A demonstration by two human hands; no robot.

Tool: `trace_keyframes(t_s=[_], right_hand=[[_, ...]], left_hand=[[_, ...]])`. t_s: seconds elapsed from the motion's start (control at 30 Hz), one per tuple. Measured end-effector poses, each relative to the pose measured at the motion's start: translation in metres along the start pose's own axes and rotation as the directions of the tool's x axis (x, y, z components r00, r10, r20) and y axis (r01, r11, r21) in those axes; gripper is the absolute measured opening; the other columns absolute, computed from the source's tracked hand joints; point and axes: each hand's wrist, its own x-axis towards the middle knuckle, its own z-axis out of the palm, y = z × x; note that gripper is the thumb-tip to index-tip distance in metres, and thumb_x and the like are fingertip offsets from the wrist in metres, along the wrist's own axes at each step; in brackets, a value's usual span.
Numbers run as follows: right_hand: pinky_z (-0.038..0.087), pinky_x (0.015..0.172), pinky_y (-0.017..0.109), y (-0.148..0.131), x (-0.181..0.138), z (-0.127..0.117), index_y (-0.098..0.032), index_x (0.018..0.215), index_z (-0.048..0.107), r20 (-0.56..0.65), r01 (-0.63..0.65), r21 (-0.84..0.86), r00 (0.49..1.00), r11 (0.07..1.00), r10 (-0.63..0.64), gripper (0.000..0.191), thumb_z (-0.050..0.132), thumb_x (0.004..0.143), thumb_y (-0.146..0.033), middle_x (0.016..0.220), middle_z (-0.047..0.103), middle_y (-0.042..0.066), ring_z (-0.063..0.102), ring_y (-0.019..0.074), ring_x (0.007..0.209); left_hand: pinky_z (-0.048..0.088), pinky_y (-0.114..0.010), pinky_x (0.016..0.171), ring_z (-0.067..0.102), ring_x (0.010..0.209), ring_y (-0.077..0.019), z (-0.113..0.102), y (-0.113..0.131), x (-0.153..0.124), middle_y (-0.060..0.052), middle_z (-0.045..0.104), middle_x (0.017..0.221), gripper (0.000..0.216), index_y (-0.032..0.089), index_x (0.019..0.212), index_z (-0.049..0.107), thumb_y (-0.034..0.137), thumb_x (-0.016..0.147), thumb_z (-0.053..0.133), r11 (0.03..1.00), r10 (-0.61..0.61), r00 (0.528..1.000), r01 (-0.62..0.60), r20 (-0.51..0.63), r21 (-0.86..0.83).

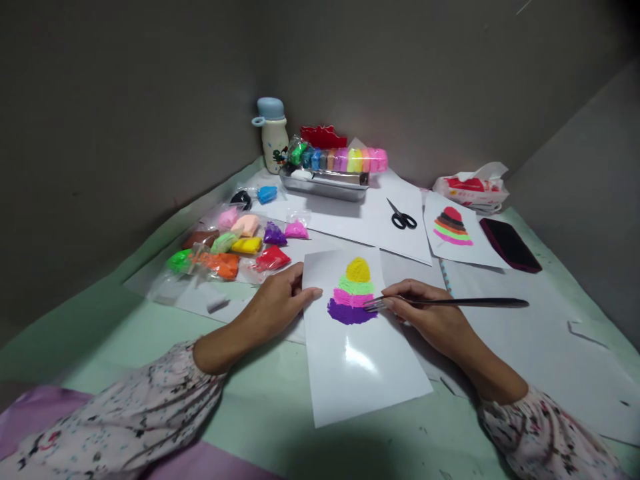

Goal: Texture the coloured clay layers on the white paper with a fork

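While the left hand [279,294] pinches the mid-frame sheet [333,380], the right hand [431,315], gripping a fork [463,302], should dab the layered clay [351,295] lightly.

Paper [360,390]: white, glossy, centre of frame and running down toward the lower middle; bright glare patch below the clay. Clay [353,288]: four bands stacked on the paper's upper half, yellow dome on top, then light green, pink, and purple widest at the base; surface rough, edges ragged. Fork [475,302]: dark, slim handle pointing right of frame. I hold it nearly level, tines leftward over the right end of the pink-purple seam; contact unclear.
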Motion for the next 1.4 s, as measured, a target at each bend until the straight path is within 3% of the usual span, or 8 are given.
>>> trace_keyframes(t_s=[0.43,0.77,0.93,1.1,1.4], right_hand=[[0.046,0.054,0.026,0.005,0.001,-0.007,-0.019,0.087,0.072,-0.002,-0.056,0.025,0.998,0.998,0.056,0.021,0.071,0.074,-0.034,0.068,0.066,0.002,0.055,0.0129,0.057],[0.043,0.053,0.025,0.007,0.001,-0.013,-0.018,0.086,0.071,0.003,-0.065,-0.010,0.998,0.998,0.065,0.021,0.071,0.073,-0.035,0.068,0.064,0.001,0.052,0.0114,0.056],[0.043,0.052,0.026,0.004,0.000,-0.016,-0.017,0.084,0.069,-0.086,-0.069,0.017,0.994,0.997,0.070,0.022,0.070,0.073,-0.036,0.067,0.063,0.001,0.052,0.0126,0.057],[0.043,0.051,0.027,-0.002,-0.003,-0.015,-0.018,0.087,0.067,-0.141,-0.023,0.111,0.989,0.994,0.038,0.024,0.069,0.075,-0.038,0.062,0.061,0.000,0.052,0.0128,0.054],[0.043,0.047,0.024,-0.005,-0.005,-0.009,-0.019,0.097,0.066,-0.120,-0.012,0.071,0.993,0.997,0.020,0.030,0.068,0.077,-0.041,0.058,0.060,-0.002,0.050,0.0107,0.048]], left_hand=[[0.045,-0.031,0.064,0.057,0.074,-0.0188,0.000,0.008,-0.003,-0.004,0.062,0.079,0.024,0.017,0.095,0.060,0.033,0.078,0.056,0.990,-0.056,0.998,0.054,-0.012,-0.132],[0.043,-0.029,0.061,0.056,0.069,-0.0161,-0.002,0.001,-0.001,-0.002,0.061,0.079,0.024,0.016,0.098,0.058,0.034,0.083,0.052,0.998,-0.012,1.000,0.013,0.019,-0.065],[0.044,-0.029,0.062,0.056,0.070,-0.0163,-0.003,0.001,-0.002,-0.003,0.060,0.079,0.026,0.016,0.100,0.058,0.035,0.084,0.052,0.995,0.008,1.000,-0.006,0.013,-0.099],[0.048,-0.033,0.071,0.060,0.084,-0.0196,-0.002,0.004,-0.003,-0.008,0.065,0.097,0.031,0.016,0.108,0.057,0.036,0.084,0.052,0.981,0.016,1.000,-0.017,-0.010,-0.196],[0.047,-0.030,0.064,0.061,0.077,-0.0180,-0.001,0.007,-0.003,-0.007,0.065,0.091,0.030,0.014,0.103,0.057,0.036,0.082,0.055,0.963,-0.044,0.999,0.043,0.001,-0.268]])
